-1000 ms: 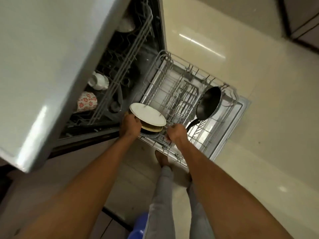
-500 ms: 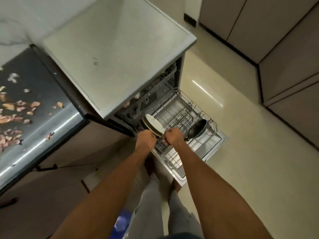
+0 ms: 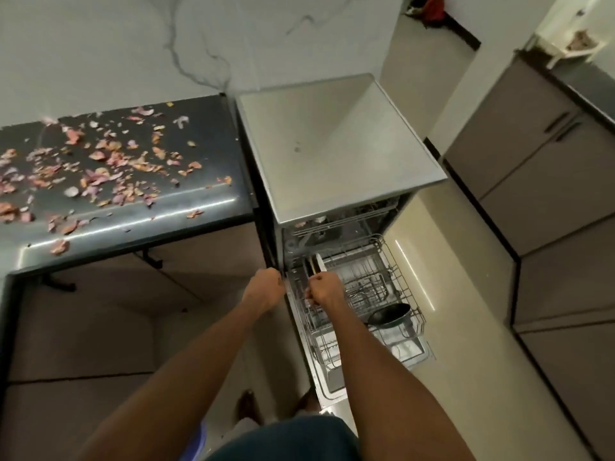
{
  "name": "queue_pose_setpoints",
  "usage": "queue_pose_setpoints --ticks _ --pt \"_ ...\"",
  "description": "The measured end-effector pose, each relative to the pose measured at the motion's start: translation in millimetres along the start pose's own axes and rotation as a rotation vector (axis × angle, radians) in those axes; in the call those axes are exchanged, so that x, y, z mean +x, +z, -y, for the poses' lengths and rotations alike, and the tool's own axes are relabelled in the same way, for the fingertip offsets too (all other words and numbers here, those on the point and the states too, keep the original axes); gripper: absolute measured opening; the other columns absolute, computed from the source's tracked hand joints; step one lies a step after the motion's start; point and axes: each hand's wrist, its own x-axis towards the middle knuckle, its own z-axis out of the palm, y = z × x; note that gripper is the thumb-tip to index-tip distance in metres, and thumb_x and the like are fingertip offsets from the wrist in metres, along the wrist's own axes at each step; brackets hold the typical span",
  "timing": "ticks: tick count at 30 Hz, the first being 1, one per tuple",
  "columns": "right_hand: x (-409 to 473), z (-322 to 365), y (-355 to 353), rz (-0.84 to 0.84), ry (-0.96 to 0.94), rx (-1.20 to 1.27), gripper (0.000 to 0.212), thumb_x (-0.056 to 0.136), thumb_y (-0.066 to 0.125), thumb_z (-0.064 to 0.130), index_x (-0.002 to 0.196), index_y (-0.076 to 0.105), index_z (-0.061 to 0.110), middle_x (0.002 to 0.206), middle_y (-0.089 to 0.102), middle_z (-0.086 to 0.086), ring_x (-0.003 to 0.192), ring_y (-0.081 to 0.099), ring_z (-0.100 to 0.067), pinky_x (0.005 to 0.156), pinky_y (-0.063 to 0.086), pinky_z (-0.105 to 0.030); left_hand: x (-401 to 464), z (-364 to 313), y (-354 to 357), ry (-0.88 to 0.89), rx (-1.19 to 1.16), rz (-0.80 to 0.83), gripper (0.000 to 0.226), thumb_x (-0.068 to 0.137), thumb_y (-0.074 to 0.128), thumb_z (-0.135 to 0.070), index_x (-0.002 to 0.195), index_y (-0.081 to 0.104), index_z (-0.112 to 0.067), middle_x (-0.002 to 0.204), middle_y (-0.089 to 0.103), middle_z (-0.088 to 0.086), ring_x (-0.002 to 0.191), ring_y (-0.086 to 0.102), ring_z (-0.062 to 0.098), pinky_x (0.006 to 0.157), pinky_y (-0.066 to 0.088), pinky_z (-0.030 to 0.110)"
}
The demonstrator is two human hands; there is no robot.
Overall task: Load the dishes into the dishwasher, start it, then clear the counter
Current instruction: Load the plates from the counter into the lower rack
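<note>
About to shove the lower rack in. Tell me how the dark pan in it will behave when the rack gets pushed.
The dark pan leans tilted near the outer end of the lower rack, so it may shift or rattle. It looks like rigid metal, unlikely to break. The plates, standing on edge, seem more fragile.

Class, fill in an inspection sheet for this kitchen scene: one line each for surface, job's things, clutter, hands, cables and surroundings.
Surface: dark counter, glossy, left of the dishwasher.
Job's things: lower rack pulled out over the open door; plates standing on edge at its back; dark pan at its front right; items in the upper rack too dim to name.
Clutter: pinkish peel scraps scattered across the counter.
Hands: left hand at the dishwasher's left edge, right hand over the rack, both curled; any grip is hidden.
Cables: nothing seen.
Surroundings: pale tiled floor, brown cabinets to the right, marbled wall behind.
</note>
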Motion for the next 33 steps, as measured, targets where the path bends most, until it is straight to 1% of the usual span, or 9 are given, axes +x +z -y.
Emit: queue_pose_setpoints --ticks 3,8,10,15,18,24,27,29,33 --pt "-4.4 28.2 33.1 0.032 -0.047 -0.032 0.036 0.098 0.053 0.006 0.064 0.065 0.013 0.082 0.075 -0.023 0.069 0.073 -0.031 0.071 0.065 -0.052 -7.4 40.0 -25.6 -0.016 -0.041 -0.033 0.021 0.094 0.054 -0.016 0.089 0.071 -0.004 0.092 0.072 0.015 0.085 0.068 0.032 0.069 0.046 0.032" --pt "-30.3 82.9 99.3 0.068 -0.165 -0.127 0.035 0.097 0.051 0.008 0.067 0.067 0.014 0.074 0.072 -0.014 0.063 0.073 -0.024 0.068 0.063 -0.043 -29.6 111.6 -68.2 -0.083 -0.089 -0.102 0.019 0.092 0.055 -0.014 0.082 0.071 -0.008 0.087 0.071 0.010 0.076 0.065 0.025 0.067 0.049 0.031" --pt "-46.3 105.7 127.5 0.103 -0.244 -0.164 0.034 0.097 0.048 0.006 0.068 0.066 0.011 0.073 0.071 -0.015 0.059 0.070 -0.021 0.069 0.065 -0.046 -39.5 139.3 -84.3 -0.123 -0.117 -0.145 0.020 0.092 0.056 -0.014 0.086 0.071 -0.004 0.090 0.072 0.013 0.080 0.068 0.029 0.070 0.053 0.034" --pt "-72.8 158.0 195.5 0.203 -0.426 -0.433 0.029 0.096 0.050 0.008 0.075 0.070 0.014 0.074 0.074 -0.006 0.072 0.074 -0.019 0.076 0.064 -0.041 -62.7 202.2 -126.6 -0.200 -0.195 -0.266 0.025 0.096 0.054 -0.015 0.090 0.070 0.002 0.092 0.072 0.017 0.086 0.069 0.033 0.069 0.048 0.032" --pt "-79.9 191.0 228.1 0.224 -0.550 -0.567 0.029 0.093 0.053 0.008 0.070 0.071 0.016 0.077 0.075 -0.011 0.078 0.074 -0.027 0.081 0.062 -0.045 -66.7 233.6 -148.0 -0.250 -0.263 -0.333 0.026 0.096 0.052 -0.017 0.075 0.064 -0.008 0.084 0.070 0.011 0.078 0.068 0.028 0.065 0.045 0.030" --pt "-75.7 266.7 277.0 0.278 -0.770 -0.754 0.025 0.096 0.052 0.016 0.091 0.076 0.015 0.088 0.075 -0.011 0.084 0.072 -0.028 0.081 0.061 -0.044 -52.0 279.8 -188.0 -0.349 -0.338 -0.446 0.037 0.092 0.049 -0.016 0.055 0.044 -0.019 0.070 0.059 0.003 0.072 0.063 0.027 0.063 0.042 0.031" --pt "-64.5 303.7 305.6 0.313 -0.870 -0.830 0.027 0.098 0.049 0.016 0.076 0.066 0.015 0.082 0.070 -0.008 0.079 0.067 -0.027 0.073 0.055 -0.039 -35.6 303.1 -209.1 -0.411 -0.350 -0.473 0.031 0.091 0.050 -0.017 0.060 0.050 -0.016 0.076 0.064 0.008 0.077 0.065 0.029 0.065 0.042 0.031" --pt "-54.8 327.2 327.8 0.327 -0.937 -0.875 0.026 0.095 0.048 0.016 0.070 0.058 0.018 0.081 0.069 -0.011 0.078 0.065 -0.030 0.069 0.050 -0.037 -23.3 319.9 -227.0 -0.465 -0.359 -0.512 0.022 0.090 0.050 -0.018 0.074 0.061 -0.008 0.089 0.069 0.016 0.084 0.066 0.035 0.068 0.044 0.033" --pt "-40.0 369.3 368.0 0.388 -1.030 -0.950 0.021 0.093 0.049 0.017 0.079 0.065 0.013 0.090 0.071 -0.014 0.083 0.068 -0.033 0.073 0.055 -0.042 -1.1 354.0 -261.9 -0.563 -0.374 -0.590 0.021 0.086 0.051 -0.021 0.071 0.059 -0.009 0.088 0.070 0.019 0.086 0.068 0.038 0.071 0.051 0.039"
